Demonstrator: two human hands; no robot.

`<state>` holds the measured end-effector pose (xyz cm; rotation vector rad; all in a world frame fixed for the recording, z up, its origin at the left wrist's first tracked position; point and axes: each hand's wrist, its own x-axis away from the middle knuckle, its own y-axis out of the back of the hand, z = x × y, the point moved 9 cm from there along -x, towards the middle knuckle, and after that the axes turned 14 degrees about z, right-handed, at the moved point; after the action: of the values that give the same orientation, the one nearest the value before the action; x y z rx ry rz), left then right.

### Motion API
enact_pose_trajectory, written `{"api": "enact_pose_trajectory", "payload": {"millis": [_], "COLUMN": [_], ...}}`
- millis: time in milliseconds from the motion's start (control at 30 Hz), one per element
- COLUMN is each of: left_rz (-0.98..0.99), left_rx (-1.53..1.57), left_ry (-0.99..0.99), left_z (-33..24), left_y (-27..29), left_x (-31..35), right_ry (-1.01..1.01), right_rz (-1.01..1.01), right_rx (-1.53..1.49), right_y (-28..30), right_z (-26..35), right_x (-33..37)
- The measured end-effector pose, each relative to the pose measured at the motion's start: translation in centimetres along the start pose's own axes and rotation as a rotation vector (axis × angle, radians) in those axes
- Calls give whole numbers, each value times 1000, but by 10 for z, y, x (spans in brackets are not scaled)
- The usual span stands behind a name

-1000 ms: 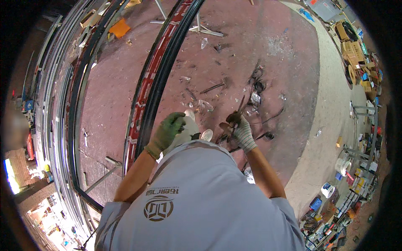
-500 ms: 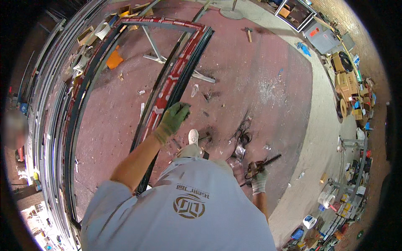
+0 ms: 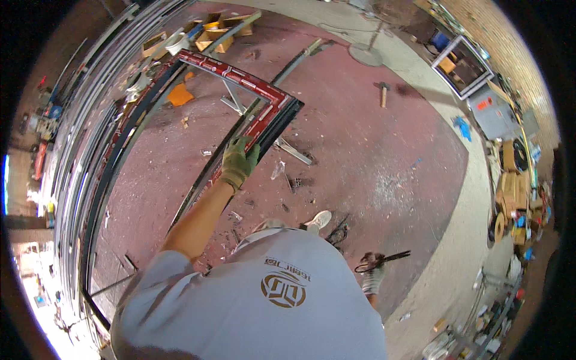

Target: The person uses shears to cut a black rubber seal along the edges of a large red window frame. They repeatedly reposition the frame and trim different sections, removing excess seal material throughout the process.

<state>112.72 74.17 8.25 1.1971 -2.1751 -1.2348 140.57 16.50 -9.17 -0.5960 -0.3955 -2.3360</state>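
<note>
A large rectangular frame (image 3: 273, 105), dark with red film along its faces, stands raised at my left. My left hand (image 3: 237, 163), in a green glove, is closed over the frame's near long bar. Low at my right side, my right hand (image 3: 373, 279), in a pale glove, holds a dark tool (image 3: 384, 259) with a long narrow end pointing right. The tool's exact kind is unclear, and its grip is partly hidden in the hand. A metal support leg (image 3: 294, 151) sticks out beneath the frame.
Long metal profiles (image 3: 78, 150) are stacked along the left. A hammer (image 3: 384, 95) lies on the red floor beyond the frame, near a round stand base (image 3: 365, 54). Cardboard boxes (image 3: 511, 192) and clutter line the right. Scraps lie near my shoe (image 3: 318, 220).
My left hand has moved forward along the frame's bar and closed on it. I have stepped and the view has shifted. The tool stays in my right hand.
</note>
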Motion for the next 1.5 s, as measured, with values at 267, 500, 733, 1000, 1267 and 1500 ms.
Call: {"api": "enact_pose_trajectory", "payload": {"millis": [267,500,733,1000,1267,1500], "left_rz": [18,-70,4,-217,-358,-237], "left_rx": [-169,-159,101,-22,-136,52], "left_ry": [413,490,763,815,1171,1439], "left_z": [29,9,14,3,-16,-19], "left_y": [-32,-52,-65,-60,-67,-80], "left_x": [-35,-100,-145,-143,-167,-174], "right_ry": [274,221,147,604,1357,1860], "right_rz": [268,372,724,1067,1770,1881], "right_rx": [52,58,484,1465,1204,1655], "right_y": [-4,-104,-200,-429,-713,-806], "right_z": [237,320,370,501,515,469], "right_x": [-216,-327,-402,-477,-356,-273]}}
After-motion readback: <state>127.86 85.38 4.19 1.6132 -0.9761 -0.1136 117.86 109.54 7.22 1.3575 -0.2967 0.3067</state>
